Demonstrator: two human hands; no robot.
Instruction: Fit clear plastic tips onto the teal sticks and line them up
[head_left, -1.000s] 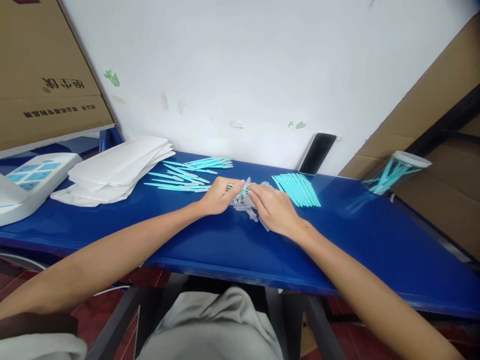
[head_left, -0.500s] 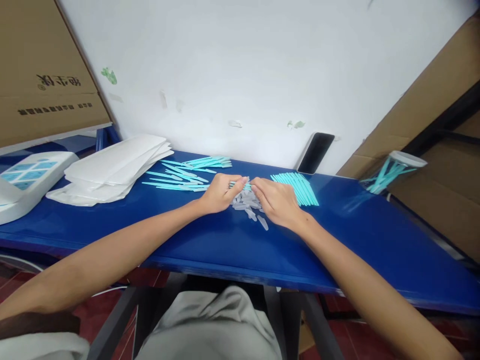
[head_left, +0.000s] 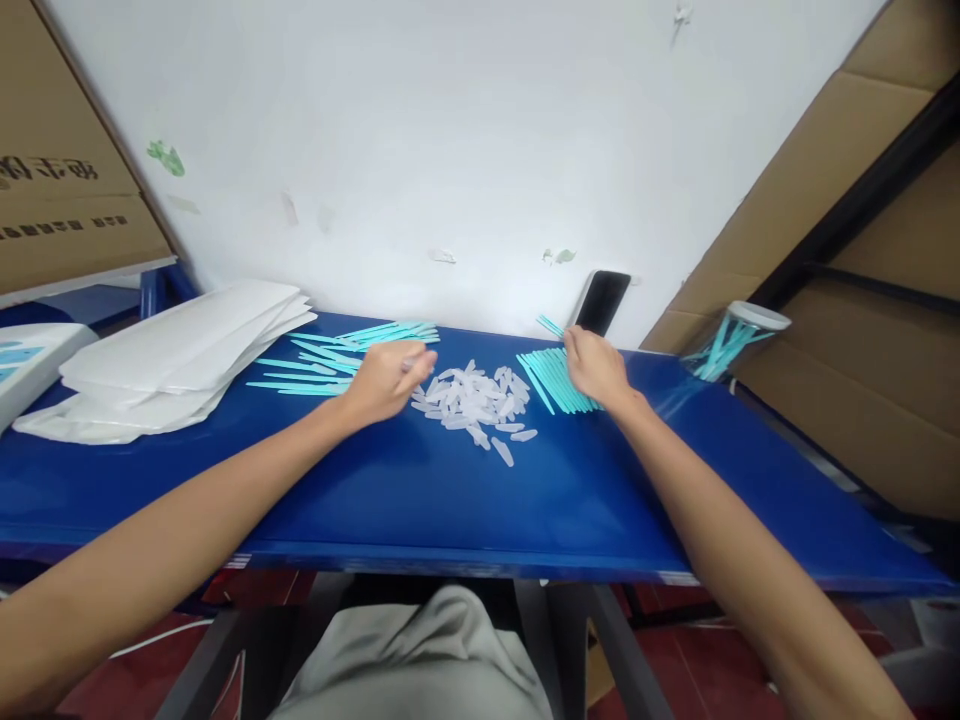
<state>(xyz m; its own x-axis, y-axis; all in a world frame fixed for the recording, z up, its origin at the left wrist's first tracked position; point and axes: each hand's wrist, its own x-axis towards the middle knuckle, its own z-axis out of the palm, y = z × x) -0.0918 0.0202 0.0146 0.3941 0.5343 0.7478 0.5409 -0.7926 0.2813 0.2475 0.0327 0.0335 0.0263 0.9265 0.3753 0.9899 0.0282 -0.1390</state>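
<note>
Head view: a few turquoise sticks (head_left: 551, 326) jut from the right hand (head_left: 598, 367), its fingers clamped on them, over a row of matching sticks (head_left: 546, 378). Nearby, translucent pieces (head_left: 472, 395) lie heaped on the blue worktop (head_left: 450, 500), beside the left hand (head_left: 386, 382), its fingers curled around a pale piece (head_left: 409, 365).

Two upside-down lines of dark Chinese characters (head_left: 64, 226) on cardboard box (head_left: 67, 110) at 10 o'clock, too blurred to read; blue panel (head_left: 19, 358) on white device (head_left: 45, 375), 9 o'clock, also illegible.
</note>
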